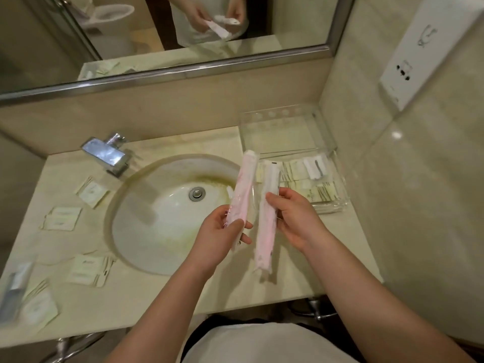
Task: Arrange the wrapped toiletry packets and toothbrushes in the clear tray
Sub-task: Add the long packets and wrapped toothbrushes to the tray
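My left hand (222, 231) grips the lower end of a pink wrapped toothbrush (242, 187) that points up and away over the sink's right edge. My right hand (296, 218) holds a second pink-and-white wrapped toothbrush (265, 231) around its middle, upright beside the first. Behind them on the counter's right stands the clear tray (337, 203); several cream packets (322, 192) and a white wrapped item (314, 166) lie in its near part. Loose cream packets lie left of the sink: one (91, 191), a pair (61, 218), a stack (89, 269).
The oval sink (167, 218) with a chrome faucet (107, 153) fills the counter's middle. A grey tube (13, 292) and more packets (39, 307) sit at the front left corner. A mirror (157, 35) runs along the back; a tiled wall with a white socket plate (416, 53) closes the right.
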Demonstrator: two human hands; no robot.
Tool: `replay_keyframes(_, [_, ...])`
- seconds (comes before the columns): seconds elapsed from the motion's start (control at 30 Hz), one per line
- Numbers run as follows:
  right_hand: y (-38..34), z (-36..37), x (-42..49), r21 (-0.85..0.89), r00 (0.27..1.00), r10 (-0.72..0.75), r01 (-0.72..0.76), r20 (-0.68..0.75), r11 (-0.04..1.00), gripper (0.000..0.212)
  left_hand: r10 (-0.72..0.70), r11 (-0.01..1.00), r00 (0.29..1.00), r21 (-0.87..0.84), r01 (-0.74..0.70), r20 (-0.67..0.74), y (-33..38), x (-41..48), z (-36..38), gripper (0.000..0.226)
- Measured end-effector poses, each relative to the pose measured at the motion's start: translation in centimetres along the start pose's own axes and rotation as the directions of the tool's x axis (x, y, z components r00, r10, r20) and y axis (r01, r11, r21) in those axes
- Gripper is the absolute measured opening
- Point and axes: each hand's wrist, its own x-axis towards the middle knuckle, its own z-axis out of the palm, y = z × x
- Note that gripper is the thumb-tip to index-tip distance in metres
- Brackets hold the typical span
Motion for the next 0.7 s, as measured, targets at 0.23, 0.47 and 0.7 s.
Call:
replay_keyframes(0.23, [-0.7,-2.0,0.4,0.101,0.999,0.034,-0.033,-0.005,0.994,0.009,-0.045,0.998,0.999,-0.044,0.046,0.031,0.3,1.0,1.3,0.017])
replay_keyframes(0.47, [-0.7,-2.9,1.4,0.194,0.997,0.052,-0.039,-0.063,0.98,0.008,-0.086,0.993,0.994,-0.073,0.091,0.073,0.2,3.0,0.8,0.014])
replay_keyframes(0.7, [-1.5,-3.8,2.2,0.213,0.988,0.087,-0.059,-0.125,0.975,0.007,-0.083,0.996,0.972,-0.011,0.087,0.221,0.2,6.4,0.4,0.009])
